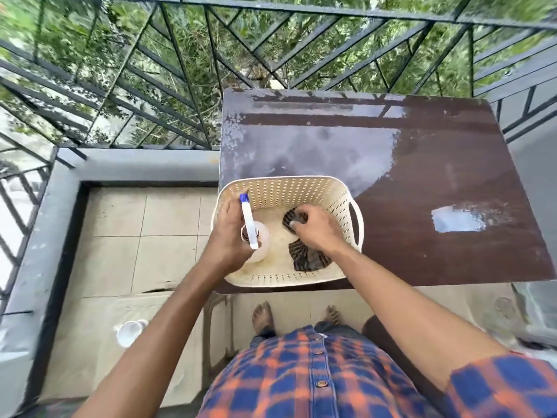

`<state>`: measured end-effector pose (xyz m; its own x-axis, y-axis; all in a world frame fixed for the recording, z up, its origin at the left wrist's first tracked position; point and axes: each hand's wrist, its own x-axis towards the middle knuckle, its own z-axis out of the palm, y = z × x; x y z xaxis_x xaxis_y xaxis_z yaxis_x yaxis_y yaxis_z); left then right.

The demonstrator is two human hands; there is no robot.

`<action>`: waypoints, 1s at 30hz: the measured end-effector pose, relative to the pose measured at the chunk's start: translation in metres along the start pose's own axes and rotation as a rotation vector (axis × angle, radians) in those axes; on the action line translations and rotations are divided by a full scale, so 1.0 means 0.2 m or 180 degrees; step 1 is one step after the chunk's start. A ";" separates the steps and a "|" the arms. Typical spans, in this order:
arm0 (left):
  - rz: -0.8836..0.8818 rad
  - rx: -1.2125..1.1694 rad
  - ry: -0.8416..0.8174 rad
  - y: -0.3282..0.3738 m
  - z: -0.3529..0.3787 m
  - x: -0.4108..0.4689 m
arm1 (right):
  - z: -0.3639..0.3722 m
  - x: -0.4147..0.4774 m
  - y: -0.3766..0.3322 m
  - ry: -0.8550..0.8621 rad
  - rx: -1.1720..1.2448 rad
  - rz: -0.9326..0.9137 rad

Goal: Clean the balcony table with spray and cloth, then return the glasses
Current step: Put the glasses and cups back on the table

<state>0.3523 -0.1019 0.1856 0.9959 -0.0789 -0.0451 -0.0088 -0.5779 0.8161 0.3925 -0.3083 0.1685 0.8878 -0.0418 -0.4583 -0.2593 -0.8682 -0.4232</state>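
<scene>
A dark brown table [422, 182] stands against the balcony railing, its far left part shiny and wet. A cream perforated basket [289, 188] sits at the table's near left corner. My left hand [229, 233] grips a clear spray bottle [262, 242] with a white and blue nozzle, held over the basket's left side. My right hand [316, 227] reaches into the basket and pinches a dark striped cloth [307, 257] that lies on the basket floor. A glass [129, 331] stands on the tiled floor at the lower left.
A black metal railing [180, 86] and a grey ledge [144, 164] border the balcony, with trees beyond. A pale patch [456, 220] marks the table's right side. My bare feet [262, 315] stand under the table's near edge on beige tiles.
</scene>
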 end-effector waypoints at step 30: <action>-0.4272 -0.1255 0.3080 -0.95 0.24 -1.70 | 1.10 -0.61 -0.97 -0.2358 -0.2163 -0.2992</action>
<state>0.0116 -0.0045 0.0186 -0.0281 0.8340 -0.5511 0.6953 0.4124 0.5887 0.2509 -0.0258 0.1345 0.1601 0.7750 -0.6113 0.7460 -0.5006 -0.4392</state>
